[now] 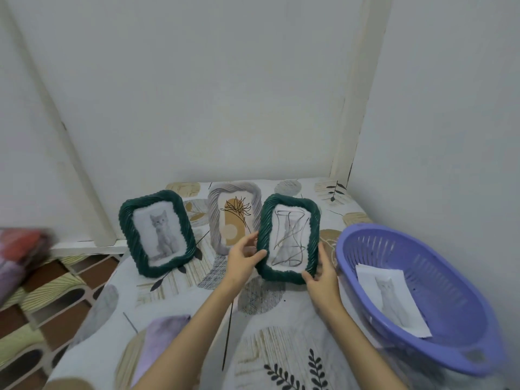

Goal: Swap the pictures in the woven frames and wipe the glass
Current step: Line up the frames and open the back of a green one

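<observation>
Head view: nearest, I see a lilac cloth (166,342) on the worktop (281,347). My left hand (243,256) and right hand (320,274) grasp the scribbled green frame (288,239), upright. Behind stand the cat frame (157,233) and grey frame (233,215).

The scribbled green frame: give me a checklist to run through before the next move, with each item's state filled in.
1. Both hands on the scribbled green frame: ok. The left hand holds its left edge, the right hand its lower right corner.
2. Frame upright on the table: ok.
3. Glass clean: not ok, dark scribbles cover the picture area.
4. Replacement print at hand: ok, a cat print lies in the purple basket.
5. Wiping cloth within reach: cannot tell, a lilac cloth-like patch lies near the left forearm.
6. Neighbouring frames clear: not ok, the grey frame stands close behind the left hand.
</observation>
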Demonstrator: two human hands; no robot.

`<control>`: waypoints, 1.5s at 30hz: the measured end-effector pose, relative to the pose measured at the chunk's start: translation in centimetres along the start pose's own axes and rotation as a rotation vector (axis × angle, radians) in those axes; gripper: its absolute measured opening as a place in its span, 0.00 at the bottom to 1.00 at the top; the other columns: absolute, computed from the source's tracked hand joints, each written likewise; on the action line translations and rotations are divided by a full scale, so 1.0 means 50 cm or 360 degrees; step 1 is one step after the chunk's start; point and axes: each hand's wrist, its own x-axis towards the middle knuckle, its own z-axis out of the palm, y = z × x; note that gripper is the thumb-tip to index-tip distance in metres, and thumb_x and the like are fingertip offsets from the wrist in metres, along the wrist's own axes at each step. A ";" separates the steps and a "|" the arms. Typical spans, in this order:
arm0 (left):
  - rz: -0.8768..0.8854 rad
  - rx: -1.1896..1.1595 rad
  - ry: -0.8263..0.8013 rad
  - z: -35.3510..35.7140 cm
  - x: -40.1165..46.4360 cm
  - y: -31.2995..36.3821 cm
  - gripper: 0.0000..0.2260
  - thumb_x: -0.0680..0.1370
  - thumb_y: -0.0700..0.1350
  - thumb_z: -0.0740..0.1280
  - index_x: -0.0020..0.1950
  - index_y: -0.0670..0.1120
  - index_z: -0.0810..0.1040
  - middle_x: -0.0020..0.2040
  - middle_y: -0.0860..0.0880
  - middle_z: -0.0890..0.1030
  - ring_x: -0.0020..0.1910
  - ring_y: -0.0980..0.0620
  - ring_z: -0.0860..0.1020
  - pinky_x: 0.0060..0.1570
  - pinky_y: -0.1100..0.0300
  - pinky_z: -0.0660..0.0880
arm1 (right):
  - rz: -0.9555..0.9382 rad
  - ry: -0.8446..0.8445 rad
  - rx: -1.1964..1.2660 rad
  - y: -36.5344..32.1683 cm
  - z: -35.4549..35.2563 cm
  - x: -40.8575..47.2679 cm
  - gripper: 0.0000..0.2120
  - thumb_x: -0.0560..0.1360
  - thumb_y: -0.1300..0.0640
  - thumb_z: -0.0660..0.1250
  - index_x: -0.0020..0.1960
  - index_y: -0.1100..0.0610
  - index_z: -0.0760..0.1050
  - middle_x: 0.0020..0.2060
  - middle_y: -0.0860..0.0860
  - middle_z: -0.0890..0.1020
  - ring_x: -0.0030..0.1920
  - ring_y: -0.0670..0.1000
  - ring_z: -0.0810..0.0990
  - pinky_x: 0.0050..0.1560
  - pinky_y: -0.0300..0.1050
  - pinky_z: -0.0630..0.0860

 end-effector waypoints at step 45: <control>0.0099 0.0581 0.0233 -0.112 -0.142 -0.062 0.17 0.76 0.36 0.65 0.65 0.45 0.74 0.59 0.47 0.79 0.48 0.55 0.76 0.45 0.77 0.72 | 0.0111 -0.0335 -0.0108 -0.081 0.012 -0.117 0.15 0.72 0.58 0.69 0.59 0.50 0.76 0.56 0.51 0.80 0.59 0.51 0.76 0.64 0.53 0.71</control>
